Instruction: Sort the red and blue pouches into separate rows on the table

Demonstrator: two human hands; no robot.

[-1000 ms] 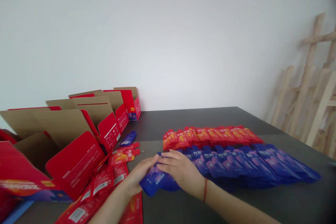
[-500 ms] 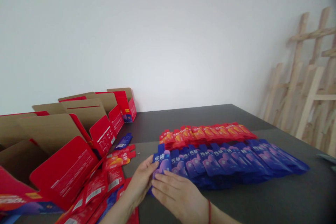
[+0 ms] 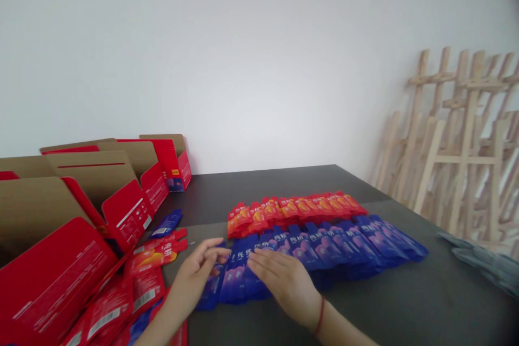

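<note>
Overlapping blue pouches (image 3: 320,246) with white characters and purple fruit pictures lie in a row on the dark table. My right hand (image 3: 286,284), a red cord at its wrist, rests with fingers stretched out flat on the row's left part. At the row's left end is my left hand (image 3: 200,267), its fingers loosely bent and apart, touching or just above the end pouch (image 3: 211,293). Nothing shows gripped in either hand. Behind the blue row runs a row of red pouches (image 3: 292,209) with orange fruit pictures.
Open red cartons (image 3: 133,200) with brown insides stand along the left. Loose red pouches (image 3: 148,259), some showing barcodes, and a blue pouch (image 3: 167,224) lie beside them. Grey plastic (image 3: 482,259) sits at the right edge. Wooden easels (image 3: 458,140) lean near the white wall.
The blue pouch held between my hands now lies at the row's left end, and my fingers have loosened. My left hand has moved left. The view has turned slightly right.
</note>
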